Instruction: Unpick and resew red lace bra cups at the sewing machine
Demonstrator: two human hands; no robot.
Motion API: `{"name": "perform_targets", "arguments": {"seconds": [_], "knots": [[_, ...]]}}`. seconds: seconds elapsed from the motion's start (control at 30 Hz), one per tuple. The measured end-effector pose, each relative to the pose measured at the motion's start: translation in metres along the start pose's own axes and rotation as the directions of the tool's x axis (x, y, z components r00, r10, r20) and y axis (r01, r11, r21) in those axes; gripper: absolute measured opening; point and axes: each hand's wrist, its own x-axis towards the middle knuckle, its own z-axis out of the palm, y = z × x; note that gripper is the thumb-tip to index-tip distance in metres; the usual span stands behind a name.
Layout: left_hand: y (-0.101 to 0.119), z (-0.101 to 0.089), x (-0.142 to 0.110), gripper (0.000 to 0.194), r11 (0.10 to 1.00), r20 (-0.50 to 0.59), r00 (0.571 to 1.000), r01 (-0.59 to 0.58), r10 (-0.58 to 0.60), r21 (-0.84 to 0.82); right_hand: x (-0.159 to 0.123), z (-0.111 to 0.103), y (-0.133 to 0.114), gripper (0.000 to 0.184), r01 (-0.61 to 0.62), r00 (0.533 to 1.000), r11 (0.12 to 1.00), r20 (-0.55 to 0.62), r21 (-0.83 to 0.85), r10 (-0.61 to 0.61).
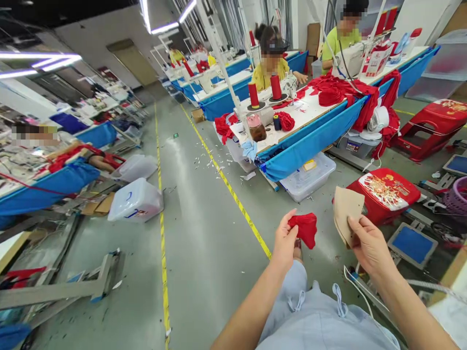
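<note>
A small piece of red fabric (305, 230) is pinched between the thumb and fingers of my left hand (285, 239), in front of my body. My right hand (370, 243) grips the lower edge of some tan card pieces (347, 206), which look stacked and stand upright above the fingers. Both hands are apart from each other, with the cloth and the card at about the same height. Below them show my light blue clothes (321, 318).
A yellow floor line (226, 182) runs along the aisle. Ahead stands a sewing table with a blue cloth trough (310, 150). A red stool (386, 192) and a pedal (414, 244) are at right. Clear plastic boxes (135, 200) sit at left. Several people sit at machines.
</note>
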Motion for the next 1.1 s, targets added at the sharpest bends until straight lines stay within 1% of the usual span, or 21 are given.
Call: {"name": "perform_targets", "arguments": {"seconds": [0.1,0.17,0.27,0.33,0.4,0.5,0.6,0.67,0.73,0.83,0.93,1.0,1.03,1.1], "knots": [[0.007,0.033,0.062,0.073,1.0,0.094,0.995,0.014,-0.014,0.004,0.055,0.003,-0.017,0.053,-0.028,0.995,0.997,0.097,-0.07,0.035],[0.013,0.058,0.102,0.08,1.0,0.173,0.985,-0.005,0.004,0.003,0.087,0.008,-0.03,0.054,-0.037,0.991,0.995,0.126,-0.093,0.049],[0.028,0.096,0.153,0.078,0.999,0.293,0.956,-0.02,0.004,0.051,0.128,0.013,-0.053,0.053,-0.047,0.995,0.993,0.088,-0.107,0.056],[0.039,0.12,0.184,0.075,0.995,0.37,0.929,-0.006,-0.032,0.099,0.154,0.012,-0.068,0.052,-0.052,0.996,0.992,0.068,-0.112,0.059],[0.048,0.143,0.214,0.072,0.992,0.416,0.907,0.015,-0.067,0.126,0.18,0.009,-0.079,0.05,-0.044,0.997,0.993,0.06,-0.108,0.05],[0.054,0.177,0.256,0.069,0.987,0.417,0.904,0.03,-0.094,0.159,0.224,0.001,-0.088,0.049,-0.002,0.999,0.994,0.032,-0.106,0.005],[0.057,0.209,0.295,0.067,0.986,0.42,0.9,0.051,-0.114,0.158,0.271,-0.005,-0.099,0.046,0.096,0.995,0.986,0.014,-0.135,-0.095],[0.061,0.231,0.317,0.066,0.991,0.419,0.902,0.067,-0.109,0.116,0.302,-0.009,-0.11,0.045,0.16,0.987,0.976,0.03,-0.149,-0.158],[0.067,0.251,0.336,0.065,0.995,0.404,0.91,0.086,-0.098,0.046,0.331,-0.012,-0.124,0.047,0.196,0.98,0.97,0.045,-0.146,-0.192],[0.077,0.277,0.362,0.066,0.991,0.393,0.914,0.127,-0.1,-0.041,0.373,-0.016,-0.147,0.052,0.212,0.976,0.971,0.075,-0.114,-0.204],[0.086,0.299,0.394,0.065,0.989,0.41,0.907,0.136,-0.099,-0.06,0.415,-0.019,-0.167,0.049,0.188,0.976,0.979,0.123,-0.078,-0.177],[0.091,0.312,0.42,0.061,0.994,0.424,0.901,0.109,-0.088,-0.025,0.441,-0.021,-0.178,0.046,0.185,0.974,0.98,0.144,-0.074,-0.174],[0.093,0.317,0.434,0.059,0.998,0.431,0.9,0.068,-0.067,0.014,0.453,-0.021,-0.184,0.045,0.191,0.972,0.978,0.154,-0.081,-0.177],[0.098,0.328,0.462,0.055,0.989,0.446,0.895,-0.073,0.006,0.132,0.473,-0.021,-0.197,0.045,0.21,0.967,0.973,0.168,-0.1,-0.192]]}}
